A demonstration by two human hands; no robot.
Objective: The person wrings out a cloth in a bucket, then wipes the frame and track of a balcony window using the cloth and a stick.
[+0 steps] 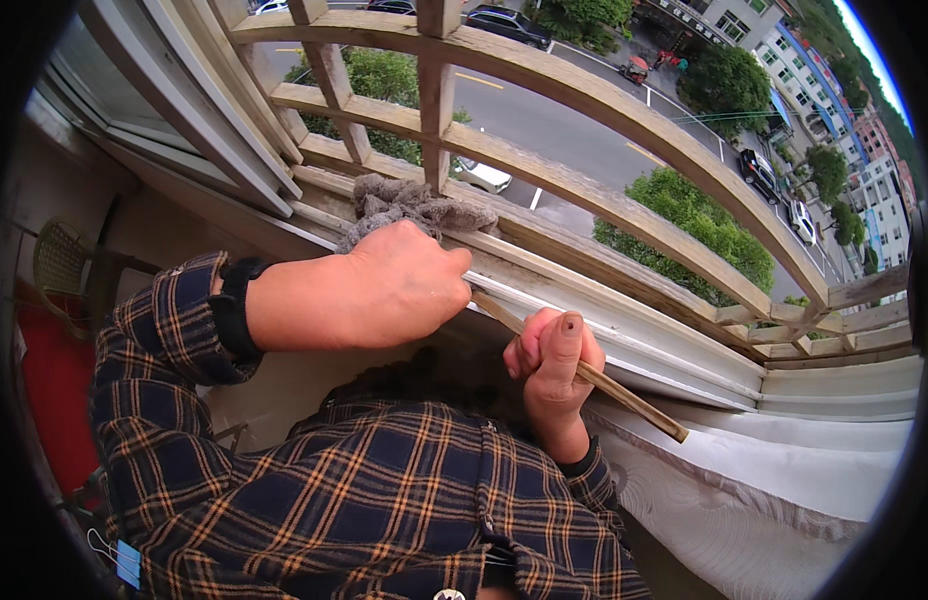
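Note:
A thin wooden stick (635, 403) slants down to the right in front of the window track. My right hand (557, 367) is wrapped around its middle, thumb pointing up. The stick's upper end runs into my left hand (411, 285), a fist seen from the back, its fingers mostly hidden underneath. Just beyond that fist, a crumpled grey cloth (419, 206) lies on the sill against the wooden lattice (554, 176). Whether my left hand also touches the cloth cannot be told. White window track (651, 345) runs right below both hands.
Sliding window panes (186, 97) stand at the upper left. A white curtain (734, 480) hangs at the lower right. A woven chair (58, 262) and a red surface (55, 390) are to the left. Beyond the lattice, far below, lies a street (539, 127) with cars and trees.

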